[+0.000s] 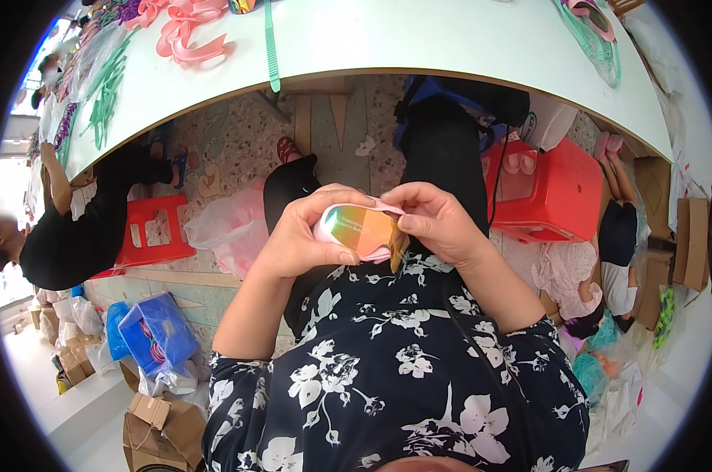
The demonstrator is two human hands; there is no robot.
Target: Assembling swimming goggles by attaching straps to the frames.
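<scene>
Between my hands, above my lap, is a pair of swim goggles (346, 228) with a pale pink frame and shiny orange-green mirrored lenses. My left hand (299, 236) is wrapped round one end, with the thumb below the lens and the fingers over the top. My right hand (444, 223) pinches the upper edge near the other lens between thumb and forefinger. That second lens is tilted away and partly hidden by my right fingers. Whether a strap is attached cannot be seen.
A white table (356, 43) curves ahead of me, bearing pink straps (189, 39), a green strap (271, 47) and green goggles (596, 35). Red stools (557, 193) stand at both sides. A person (81, 228) sits at left, near a blue crate (159, 334). Another person (619, 228) is at right.
</scene>
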